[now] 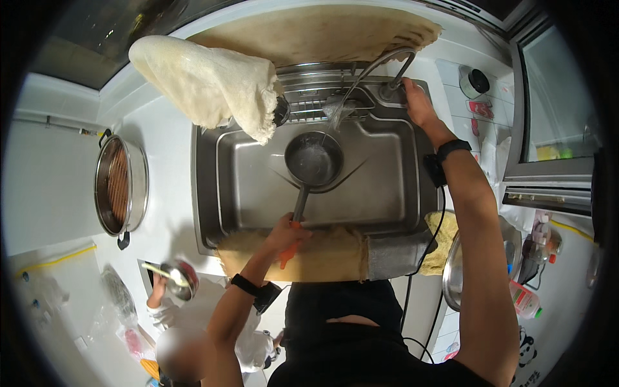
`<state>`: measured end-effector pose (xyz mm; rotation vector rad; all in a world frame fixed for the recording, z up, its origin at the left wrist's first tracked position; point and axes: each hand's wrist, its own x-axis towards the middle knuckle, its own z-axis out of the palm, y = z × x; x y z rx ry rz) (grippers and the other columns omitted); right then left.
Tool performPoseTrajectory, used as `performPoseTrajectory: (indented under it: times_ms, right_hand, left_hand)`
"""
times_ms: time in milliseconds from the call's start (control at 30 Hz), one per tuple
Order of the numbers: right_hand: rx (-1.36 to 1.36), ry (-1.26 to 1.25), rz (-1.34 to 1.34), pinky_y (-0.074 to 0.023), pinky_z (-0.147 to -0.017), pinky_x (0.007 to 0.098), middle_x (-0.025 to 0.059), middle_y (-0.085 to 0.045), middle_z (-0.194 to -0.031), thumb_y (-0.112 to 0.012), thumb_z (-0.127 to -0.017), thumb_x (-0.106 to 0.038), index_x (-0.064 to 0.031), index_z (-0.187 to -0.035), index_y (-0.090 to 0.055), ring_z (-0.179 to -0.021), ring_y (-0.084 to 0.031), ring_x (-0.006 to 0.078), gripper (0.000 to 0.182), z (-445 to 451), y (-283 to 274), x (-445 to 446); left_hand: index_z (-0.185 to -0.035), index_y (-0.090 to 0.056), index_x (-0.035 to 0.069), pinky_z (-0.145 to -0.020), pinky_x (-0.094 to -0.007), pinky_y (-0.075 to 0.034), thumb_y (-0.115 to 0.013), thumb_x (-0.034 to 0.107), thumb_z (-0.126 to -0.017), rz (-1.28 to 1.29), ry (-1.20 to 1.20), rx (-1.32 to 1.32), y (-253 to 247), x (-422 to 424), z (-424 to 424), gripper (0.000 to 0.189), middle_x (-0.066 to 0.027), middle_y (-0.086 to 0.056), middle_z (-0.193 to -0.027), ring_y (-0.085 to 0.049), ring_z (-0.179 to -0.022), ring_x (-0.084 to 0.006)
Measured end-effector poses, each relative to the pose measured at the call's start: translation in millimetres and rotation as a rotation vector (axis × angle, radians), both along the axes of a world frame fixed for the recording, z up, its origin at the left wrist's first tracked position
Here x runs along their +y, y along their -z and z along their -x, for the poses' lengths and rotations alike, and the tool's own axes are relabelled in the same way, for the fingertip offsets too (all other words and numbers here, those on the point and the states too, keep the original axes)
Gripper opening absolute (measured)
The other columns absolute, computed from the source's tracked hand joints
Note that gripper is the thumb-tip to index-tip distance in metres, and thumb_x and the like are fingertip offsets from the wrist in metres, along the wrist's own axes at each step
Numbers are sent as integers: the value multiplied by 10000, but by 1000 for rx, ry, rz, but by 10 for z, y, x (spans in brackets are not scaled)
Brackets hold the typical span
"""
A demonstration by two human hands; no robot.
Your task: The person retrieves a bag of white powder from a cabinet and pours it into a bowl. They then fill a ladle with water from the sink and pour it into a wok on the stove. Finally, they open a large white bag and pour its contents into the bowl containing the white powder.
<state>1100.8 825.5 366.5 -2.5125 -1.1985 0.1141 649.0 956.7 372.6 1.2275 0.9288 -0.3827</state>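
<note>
My left hand (288, 236) grips the orange handle (290, 252) of a metal ladle or small pan (314, 158), whose round bowl hangs over the stainless steel sink (377, 203). Water runs from the curved faucet (379, 60) into the bowl, and some water sits in it. At the faucet's base, my right hand (419, 104) touches the fixture at the sink's back right corner; its fingers are partly hidden. Behind the bowl stands a wire rack (305, 111) along the sink's back, with a crumpled clear plastic bag (338, 110) beside the stream.
A cream cloth (208, 82) drapes over the sink's back left corner. A brown cloth (295, 266) covers the front edge. To the left is a steel pot (140, 184). Another person (188, 314) holds a bowl (183, 280) at lower left. A black cable (437, 232) hangs near my right arm.
</note>
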Motion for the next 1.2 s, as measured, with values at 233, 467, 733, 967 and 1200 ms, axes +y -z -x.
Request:
performPoseTrajectory:
  times_ms: [233, 467, 733, 967, 1200]
  right_hand:
    - [-273, -347, -2, -419, -931, 381, 163, -439, -1192, -496, -643, 162, -17, -1151, -438, -1109, -447, 337, 541, -125, -139, -29]
    - [-293, -469, -24, -436, -909, 386, 152, -453, -1107, -493, -649, 157, -2, -1110, -454, -1083, -467, 338, 489, -249, -188, -73]
    - [-114, -440, -135, -454, -796, 432, 159, -561, -987, -546, -723, 43, -10, -996, -502, -947, -547, 350, 281, -449, -104, -51]
    - [108, -196, -133, -470, -707, 422, 159, -623, -867, -605, -800, -72, -26, -907, -553, -832, -587, 367, 128, -602, -128, 246]
    - [180, 106, -290, -487, -761, 355, 129, -643, -921, -674, -777, -128, -24, -1056, -562, -867, -618, 262, 318, -188, -155, 95]
  left_hand:
    - [-1114, -442, -35, -501, -255, -405, -692, 12, -707, 80, -68, -48, -408, -168, -59, 480, -59, -533, -747, -498, -576, -120]
    - [-1107, -437, -32, -484, -254, -373, -674, 0, -711, 78, -38, -62, -827, -319, -283, 462, -44, -495, -704, -472, -540, -118]
    - [-1097, -441, -31, -472, -240, -358, -663, -4, -704, 109, -43, -62, -920, -465, -370, 452, -40, -502, -699, -466, -526, -115]
    - [-1089, -455, -22, -469, -240, -357, -659, -15, -695, 90, -32, -56, -997, -505, -397, 443, -26, -495, -669, -460, -524, -107]
    - [-1063, -469, -23, -466, -236, -348, -659, -5, -698, 48, -2, -65, -1047, -471, -298, 412, -18, -479, -657, -451, -505, -104]
